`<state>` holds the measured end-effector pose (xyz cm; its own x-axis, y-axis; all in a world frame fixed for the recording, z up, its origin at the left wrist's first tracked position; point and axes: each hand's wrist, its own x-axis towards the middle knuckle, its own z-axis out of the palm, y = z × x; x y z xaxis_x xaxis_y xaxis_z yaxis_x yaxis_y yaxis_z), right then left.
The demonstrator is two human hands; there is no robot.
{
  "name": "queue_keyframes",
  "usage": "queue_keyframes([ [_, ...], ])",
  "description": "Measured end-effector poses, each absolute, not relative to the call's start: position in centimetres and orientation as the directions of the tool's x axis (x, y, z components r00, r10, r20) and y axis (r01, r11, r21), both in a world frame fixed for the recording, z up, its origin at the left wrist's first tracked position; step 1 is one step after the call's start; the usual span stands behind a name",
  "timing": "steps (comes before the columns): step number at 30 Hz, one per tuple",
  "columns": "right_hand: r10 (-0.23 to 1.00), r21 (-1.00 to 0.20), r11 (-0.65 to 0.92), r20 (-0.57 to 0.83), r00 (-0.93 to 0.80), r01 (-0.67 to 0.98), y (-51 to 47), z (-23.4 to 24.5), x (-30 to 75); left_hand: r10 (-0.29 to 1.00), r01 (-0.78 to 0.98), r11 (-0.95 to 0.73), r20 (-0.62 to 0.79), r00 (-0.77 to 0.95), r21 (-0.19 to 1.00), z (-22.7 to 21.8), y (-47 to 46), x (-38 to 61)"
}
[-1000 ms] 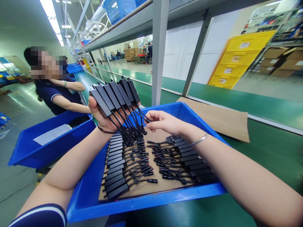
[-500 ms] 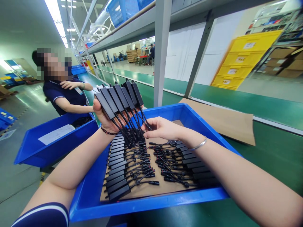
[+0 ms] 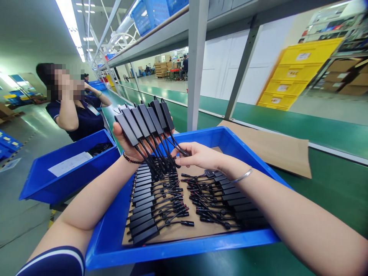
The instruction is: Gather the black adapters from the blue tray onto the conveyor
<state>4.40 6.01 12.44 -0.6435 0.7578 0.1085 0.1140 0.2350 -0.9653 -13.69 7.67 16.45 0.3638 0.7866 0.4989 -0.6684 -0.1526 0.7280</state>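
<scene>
My left hand [image 3: 125,142] is closed around a fanned row of several black box-shaped cable adapters [image 3: 148,120], held tilted above a blue bin [image 3: 172,251]. Their short leads hang down toward me. At the right end of the row, the fingers of my right hand [image 3: 195,155] pinch one adapter's cable [image 3: 181,149]. Beneath, more black adapters [image 3: 143,230] lie in a column along the bin's left side. A second column of adapters [image 3: 238,199] lies on the right, partly under my right forearm. Their cable ends point to the middle, over a brown cardboard sheet [image 3: 198,228].
Another blue bin [image 3: 57,188] with a white paper [image 3: 70,164] stands at left, beside a co-worker [image 3: 86,119]. A grey post [image 3: 197,69] rises behind my bin. Brown cardboard [image 3: 267,147] lies on the green bench [image 3: 339,184]; yellow crates [image 3: 304,69] are stacked beyond.
The co-worker has raised both hands to the head. My right hand still pinches the cable, which has shifted slightly; the adapters in my left hand hold nearly the same position.
</scene>
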Motion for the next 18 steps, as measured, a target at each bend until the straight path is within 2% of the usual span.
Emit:
queue_keyframes([
  [4,0.784,-0.984,0.172,0.112,-0.61,0.04,6.3,12.4,4.6,0.766,-0.687,-0.156,0.526,0.369,0.71,16.2,8.0,-13.8],
  [8,0.795,-0.987,0.131,0.049,-0.605,0.092,6.0,12.5,4.2,0.768,-0.686,-0.141,0.516,0.379,0.714,15.8,8.4,-13.9],
  [12,0.802,-0.986,0.143,0.062,-0.594,0.091,5.9,12.1,3.7,0.789,-0.66,-0.143,0.487,0.374,0.737,15.6,8.4,-13.7],
  [18,0.777,-0.996,0.083,0.077,-0.625,-0.019,5.9,11.7,3.5,0.774,-0.681,-0.121,0.498,0.391,0.722,15.4,8.3,-13.7],
])
